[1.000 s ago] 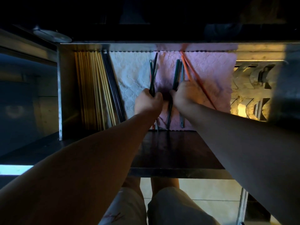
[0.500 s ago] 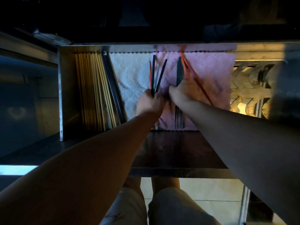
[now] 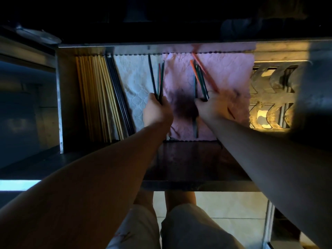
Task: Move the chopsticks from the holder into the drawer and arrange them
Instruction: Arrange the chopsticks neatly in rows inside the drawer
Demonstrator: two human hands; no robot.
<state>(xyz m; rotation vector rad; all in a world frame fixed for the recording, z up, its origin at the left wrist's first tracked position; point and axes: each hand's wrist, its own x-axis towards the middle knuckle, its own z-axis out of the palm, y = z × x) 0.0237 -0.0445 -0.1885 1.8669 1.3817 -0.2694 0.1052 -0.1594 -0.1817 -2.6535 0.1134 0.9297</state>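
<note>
While reaching deep into the open drawer (image 3: 66,105), sorting by colour, seemingly. In the left grip (image 3: 157,110), curled tight round its near ends: the left bundle (image 3: 159,81) of dark, red and green chopsticks, tips aimed at the drawer's back edge, above the seam between the white cloth (image 3: 133,83) and the pink cloth (image 3: 230,72). In the right grip (image 3: 210,106), likewise closed and pinching: the right bundle (image 3: 201,81) of dark green and orange sticks, fanned a little, over the pink cloth.

Held by the near ends, probably so as to square the far tips and lay each set parallel to the rows already down. Along the drawer's left edge, packed straight: yellow chopsticks (image 3: 93,97), then black chopsticks (image 3: 118,97) just beside them (hence, by guess, more rows to follow rightward). Below the right grip, flat on the pink cloth near the front edge: one lone dark stick (image 3: 195,126). Past the cloth, toward the right edge: a metal rack (image 3: 269,97). No holder to be made out in this dimness. Judged well along, with only laying down and straightening left.
</note>
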